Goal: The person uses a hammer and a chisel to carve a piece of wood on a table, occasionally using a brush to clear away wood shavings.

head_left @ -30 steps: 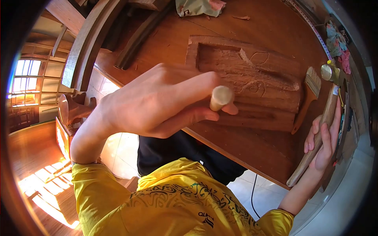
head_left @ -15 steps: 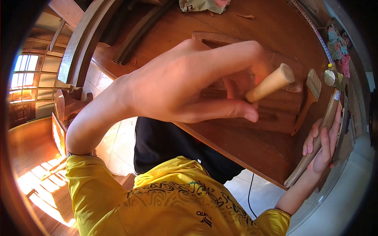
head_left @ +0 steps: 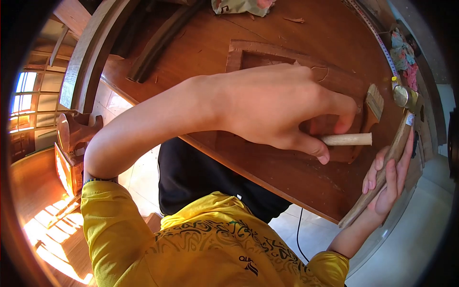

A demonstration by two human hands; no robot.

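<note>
My left hand (head_left: 282, 103) grips a short, light wooden rod or tool handle (head_left: 351, 139) between thumb and fingers; its other end is hidden by the hand. It hovers over a carved wooden frame or panel (head_left: 236, 53) on the brown table. At the right, my right hand (head_left: 389, 184) is wrapped round the wooden handle of a hammer (head_left: 398, 143), whose metal head is at the upper end. A brush with a wooden handle (head_left: 374, 103) lies between my two hands, beside the panel.
Brown table (head_left: 296, 191) with its edge near my lap. Measuring tape (head_left: 375, 36) and a crumpled patterned cloth (head_left: 404, 57) lie at the upper right. A printed bag (head_left: 239, 6) is at the top. Long dark wooden pieces (head_left: 160, 43) lie at the upper left.
My left hand has shifted right and slightly down, and the light rod now points right instead of up and right. The hammer in my right hand has barely moved; the view has shifted slightly.
</note>
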